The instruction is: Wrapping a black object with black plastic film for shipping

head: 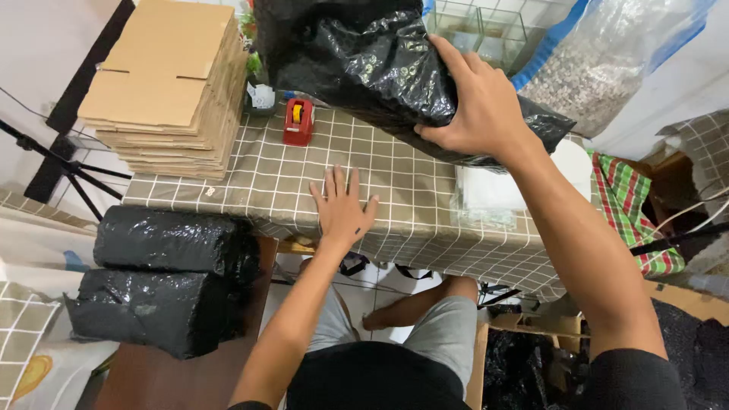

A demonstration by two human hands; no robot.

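My right hand (474, 102) grips the near end of a large black bubble-wrap roll (357, 61) that lies tilted across the back of the table. My left hand (342, 205) rests flat, fingers spread, on the olive checked tablecloth (266, 171) near the front edge and holds nothing. A red tape dispenser (298, 121) stands just beyond it, to the left of the roll.
A stack of flat cardboard boxes (167, 83) fills the table's left end. Clear bags and white sheets (493, 193) lie at the right. Two black wrapped rolls (163, 277) sit on a low surface at the lower left. A tripod (68, 171) stands left.
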